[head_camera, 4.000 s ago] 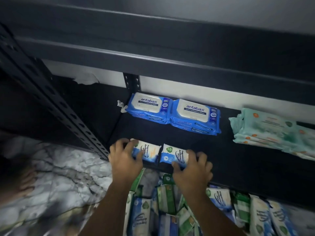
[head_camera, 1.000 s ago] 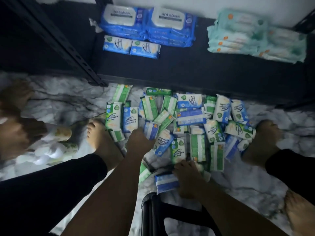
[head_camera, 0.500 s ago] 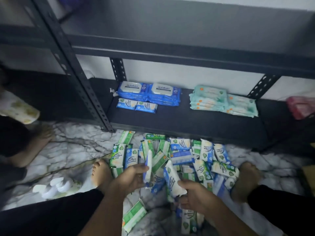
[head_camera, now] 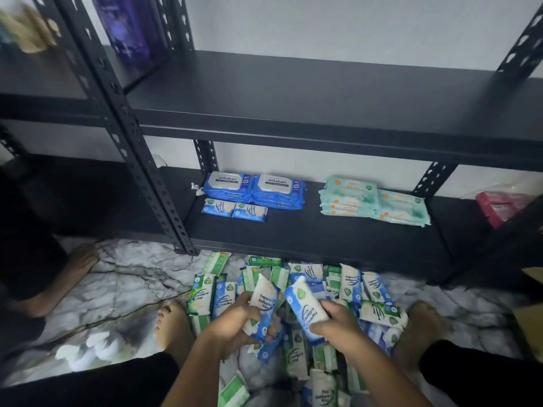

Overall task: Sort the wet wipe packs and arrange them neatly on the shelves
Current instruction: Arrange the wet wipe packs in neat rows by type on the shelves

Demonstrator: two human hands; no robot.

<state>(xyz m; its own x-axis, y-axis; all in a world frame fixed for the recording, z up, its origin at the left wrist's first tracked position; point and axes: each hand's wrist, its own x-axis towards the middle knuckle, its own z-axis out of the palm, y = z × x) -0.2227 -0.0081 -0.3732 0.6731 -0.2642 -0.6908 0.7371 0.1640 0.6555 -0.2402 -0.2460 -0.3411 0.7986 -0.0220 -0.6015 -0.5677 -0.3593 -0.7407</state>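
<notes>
Your left hand (head_camera: pixel 235 320) grips a blue pack (head_camera: pixel 264 298), fingers curled round its lower half. Your right hand (head_camera: pixel 335 321) clutches a second pack (head_camera: pixel 307 309) the same way, both just above the pile (head_camera: pixel 349 282) on the marble floor (head_camera: pixel 117 289). On the bottom shelf (head_camera: pixel 323 239), two small blue packs (head_camera: pixel 234 210) lie side by side before the Antabax packs (head_camera: pixel 255 188) — teal packs (head_camera: pixel 373 201), blurred, appear stacked to the right.

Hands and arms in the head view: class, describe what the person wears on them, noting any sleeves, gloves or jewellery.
Both the left hand and right hand are ungloved, with no ring visible. The left forearm and right forearm are uncovered down to the frame's edge: no sleeve, watch or bracelet shows.
</notes>
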